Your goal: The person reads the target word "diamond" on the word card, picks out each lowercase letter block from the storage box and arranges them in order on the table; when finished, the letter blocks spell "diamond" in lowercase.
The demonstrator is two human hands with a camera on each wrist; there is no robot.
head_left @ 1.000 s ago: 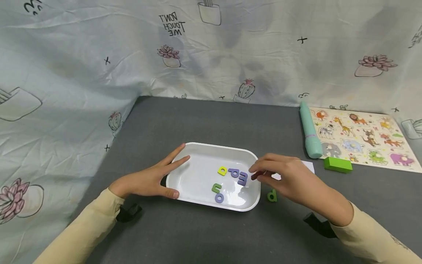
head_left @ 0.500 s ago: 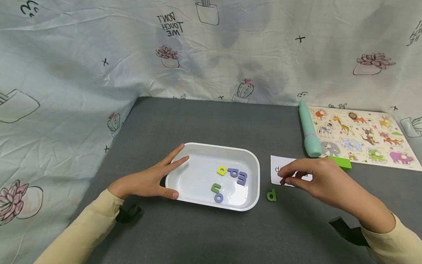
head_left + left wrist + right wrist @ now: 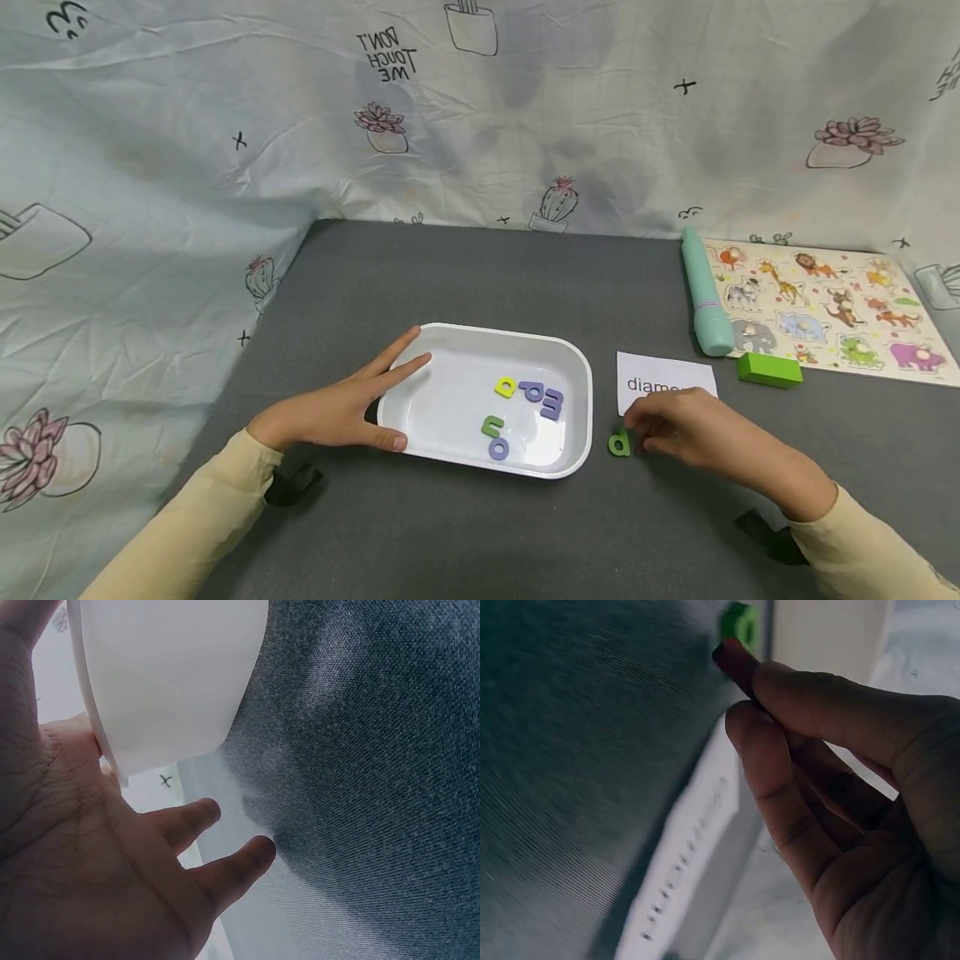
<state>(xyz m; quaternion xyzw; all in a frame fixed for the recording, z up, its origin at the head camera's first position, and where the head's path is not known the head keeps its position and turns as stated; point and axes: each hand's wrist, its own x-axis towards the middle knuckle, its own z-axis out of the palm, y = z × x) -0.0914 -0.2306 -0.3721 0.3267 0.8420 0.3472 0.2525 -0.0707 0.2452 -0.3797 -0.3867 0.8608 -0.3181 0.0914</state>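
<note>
My left hand rests with straight, spread fingers over the left end of the white tray. Inside the tray lie a yellow letter, a green letter and several purple letters. My right hand pinches a small dark red bar-like piece between thumb and fingertips, just above the table. Close to its fingertips, a green letter d lies right of the tray. Behind that hand is a white word card, its printed word partly covered.
A mint-green pen-like stick lies along the left edge of an animal puzzle board at the back right. A green block sits in front of the board. Printed fabric hangs behind the grey tabletop.
My right hand has left the tray's right end, moved right over the word card, then come forward and left to the green d. My left hand has stayed on the tray.
</note>
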